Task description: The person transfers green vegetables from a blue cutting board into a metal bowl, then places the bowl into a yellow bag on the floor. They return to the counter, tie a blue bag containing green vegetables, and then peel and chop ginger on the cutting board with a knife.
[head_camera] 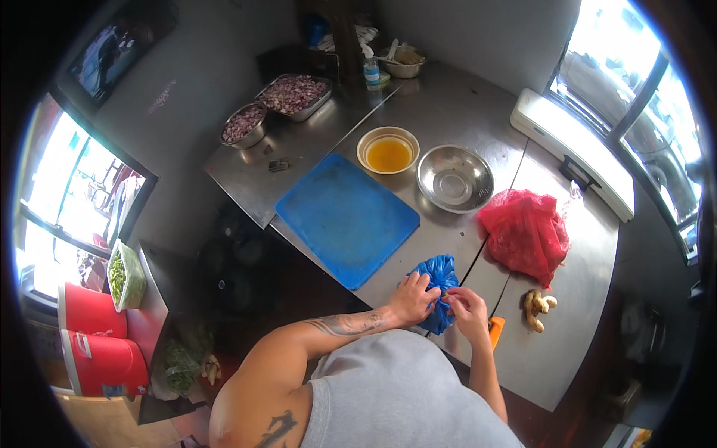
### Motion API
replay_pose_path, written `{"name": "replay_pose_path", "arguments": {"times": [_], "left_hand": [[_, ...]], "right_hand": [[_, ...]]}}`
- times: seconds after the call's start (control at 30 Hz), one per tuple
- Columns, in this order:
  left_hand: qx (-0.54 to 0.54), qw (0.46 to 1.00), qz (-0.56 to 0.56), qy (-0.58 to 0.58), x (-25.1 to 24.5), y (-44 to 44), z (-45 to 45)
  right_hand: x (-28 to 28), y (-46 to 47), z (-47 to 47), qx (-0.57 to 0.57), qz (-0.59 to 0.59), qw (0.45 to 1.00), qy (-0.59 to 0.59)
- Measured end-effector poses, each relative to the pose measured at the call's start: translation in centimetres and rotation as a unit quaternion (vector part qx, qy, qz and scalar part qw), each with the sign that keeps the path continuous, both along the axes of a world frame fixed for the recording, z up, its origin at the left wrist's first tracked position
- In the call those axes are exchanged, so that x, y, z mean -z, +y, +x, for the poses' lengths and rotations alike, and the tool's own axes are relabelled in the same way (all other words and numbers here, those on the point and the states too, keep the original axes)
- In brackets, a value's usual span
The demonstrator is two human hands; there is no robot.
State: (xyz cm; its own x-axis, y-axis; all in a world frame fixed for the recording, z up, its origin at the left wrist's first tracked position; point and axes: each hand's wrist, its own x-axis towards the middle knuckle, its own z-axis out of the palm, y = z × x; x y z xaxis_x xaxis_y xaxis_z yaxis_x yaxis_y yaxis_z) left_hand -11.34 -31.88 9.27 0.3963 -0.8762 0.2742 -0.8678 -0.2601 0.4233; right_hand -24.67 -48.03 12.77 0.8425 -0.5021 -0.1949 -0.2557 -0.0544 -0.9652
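Note:
A crumpled blue plastic bag (440, 270) lies at the near edge of the steel table, gathered in at its middle. My left hand (413, 299) grips it from the left, fingers spread over the plastic. From the other side, the fingertips of my right hand (468, 311) pinch the gathered part. A small green bit shows at those fingertips; what it is I cannot tell. An orange handle (496, 331) pokes out beside my right wrist, the rest of that tool hidden. Beyond the bag is a blue cutting board (347, 221).
Behind the board stand a bowl of yellow liquid (389, 155) and a steel bowl (455, 179). Rightward are a red mesh bag (526, 235), ginger (536, 308) and a white case (577, 151). Chopped onions fill a tray (305, 115) and bowl (259, 135). Red coolers (103, 361) stand left.

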Motion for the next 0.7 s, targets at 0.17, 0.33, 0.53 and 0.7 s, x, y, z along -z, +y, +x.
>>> {"name": "replay_pose_path", "arguments": {"times": [0.17, 0.33, 0.53, 0.7], "left_hand": [[0.083, 0.996, 0.011, 0.032, 0.1, -0.3, 2.1], [0.146, 0.983, -0.004, 0.112, -1.0, -0.6, 5.3], [0.070, 0.978, -0.062, 0.189, -7.5, 2.4, 11.7], [0.042, 0.980, -0.132, 0.140, -13.7, 5.8, 29.1]], "right_hand": [[2.9, -0.7, -3.5, 0.216, 0.138, 0.965, -0.046], [4.9, -1.0, -6.4, 0.318, 0.139, 0.937, -0.034], [3.8, 0.0, -8.2, 0.451, 0.126, 0.883, -0.032], [5.0, 3.4, -9.1, 0.640, 0.089, 0.763, -0.004]]}}
